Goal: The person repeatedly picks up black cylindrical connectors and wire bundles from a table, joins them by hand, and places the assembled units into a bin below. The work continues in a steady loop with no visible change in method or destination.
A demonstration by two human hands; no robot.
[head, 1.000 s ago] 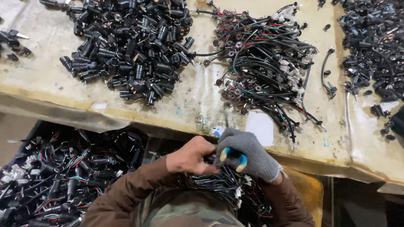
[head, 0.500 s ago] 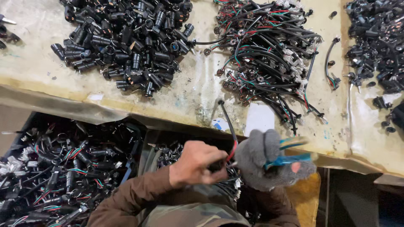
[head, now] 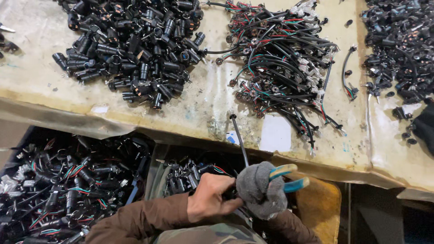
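We've got one black cable point(head: 238, 138) in hand: bare left hand point(head: 211, 198) pinching its lower end, gloved right hand point(head: 261, 190) closed on blue-handled pliers point(head: 289, 177), hands touching over the lap. Done-looking pieces fill the bin point(head: 68, 180) at left; a large wired bundle point(head: 280, 58) and black sleeve pile point(head: 135, 49) remain on the bench point(head: 203, 108). Nothing blocks the hands.
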